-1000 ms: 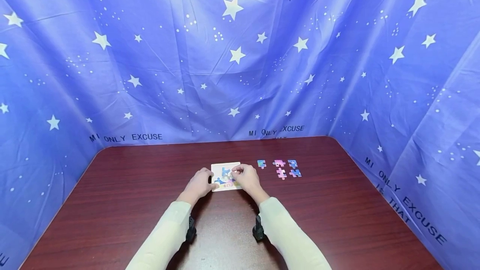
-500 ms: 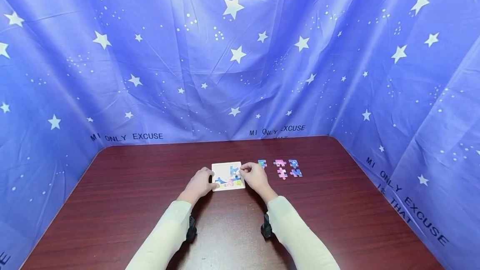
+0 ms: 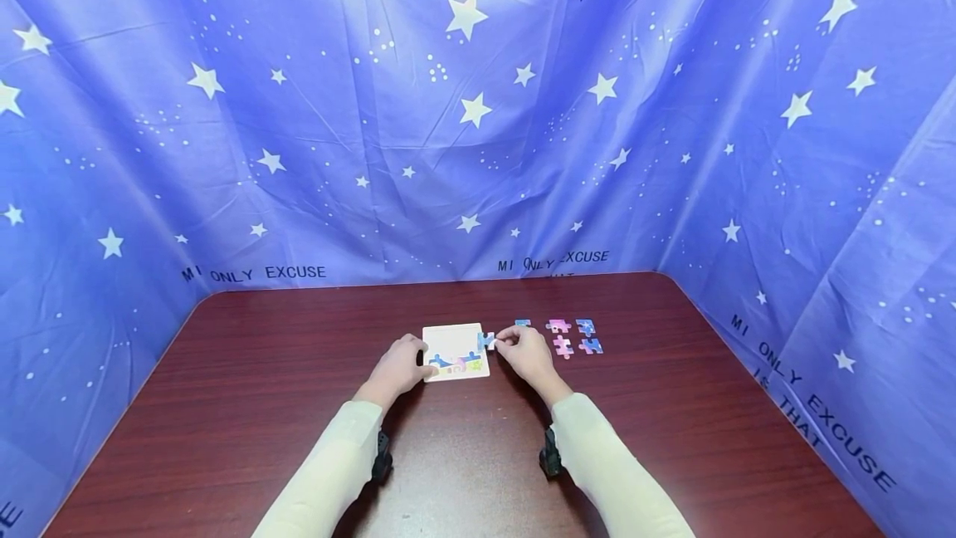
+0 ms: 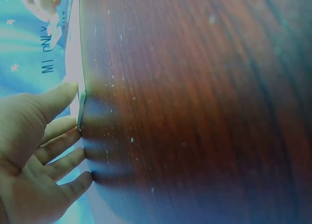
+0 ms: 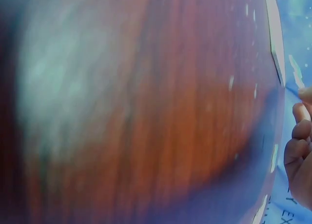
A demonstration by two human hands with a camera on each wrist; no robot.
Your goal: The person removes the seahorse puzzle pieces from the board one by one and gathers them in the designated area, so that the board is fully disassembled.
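Observation:
A pale puzzle tray [image 3: 452,337] lies on the table, with a row of joined pieces [image 3: 457,365] along its near side. My left hand [image 3: 398,365] holds the tray by its left edge. In the left wrist view the thumb [image 4: 61,99] lies at the tray's rim and the fingers spread against the table. Just off the tray's right edge, my right hand [image 3: 529,355] pinches a blue and white puzzle piece [image 3: 486,341] between thumb and fingertips. The right wrist view shows that piece [image 5: 295,70] edge-on, raised above the tabletop.
Several loose pieces lie right of the tray: a blue one [image 3: 523,323] partly behind the right hand, pink ones [image 3: 558,326] [image 3: 563,346] and blue ones [image 3: 586,327] [image 3: 591,345]. A star-patterned blue curtain [image 3: 358,148] encloses the dark red table [image 3: 299,339].
My right hand has moved to the right, carrying the blue and white puzzle piece from over the tray to beyond its right edge. The left hand has stayed at the tray.

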